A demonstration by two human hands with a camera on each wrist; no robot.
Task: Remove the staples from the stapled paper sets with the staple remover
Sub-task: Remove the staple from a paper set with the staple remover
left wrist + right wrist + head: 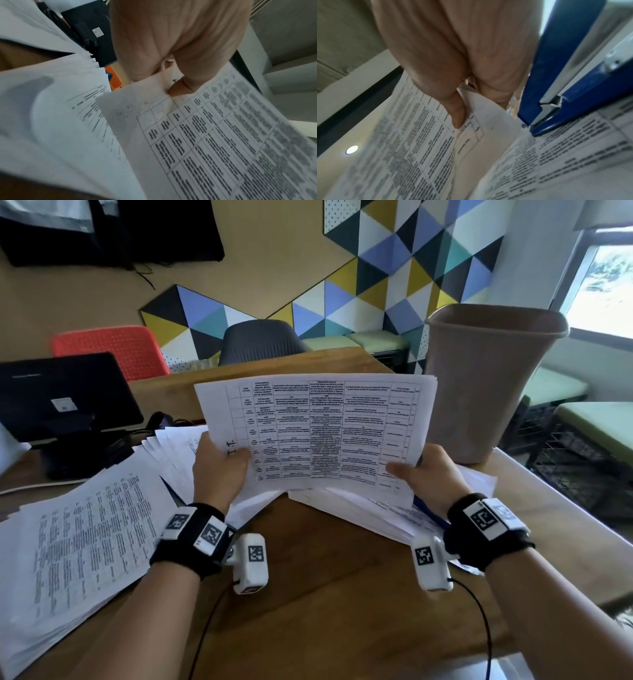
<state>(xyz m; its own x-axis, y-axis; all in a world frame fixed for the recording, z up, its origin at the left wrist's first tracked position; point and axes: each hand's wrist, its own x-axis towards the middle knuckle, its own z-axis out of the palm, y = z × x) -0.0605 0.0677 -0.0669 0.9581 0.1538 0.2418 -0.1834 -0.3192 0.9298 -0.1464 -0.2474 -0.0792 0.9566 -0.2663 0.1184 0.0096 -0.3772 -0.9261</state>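
A paper set (318,433) printed with a table is held up off the wooden table (325,594) by both hands. My left hand (226,463) pinches its near left corner, thumb on top (181,86) and fingers behind the sheets. My right hand (424,474) pinches the near right corner (477,119) the same way. The blue staple remover (565,81) runs along the outer side of my right palm, its two arms spread apart. In the head view a bit of the staple remover (430,510) shows under my right wrist. Whether my fingers hold it is hidden.
A brown waste bin (493,378) stands on the table at the far right. Stacks of printed paper lie at the left (78,542), fanned behind my left hand (171,450), and under my right hand (376,518). A black monitor (61,395) stands at the far left.
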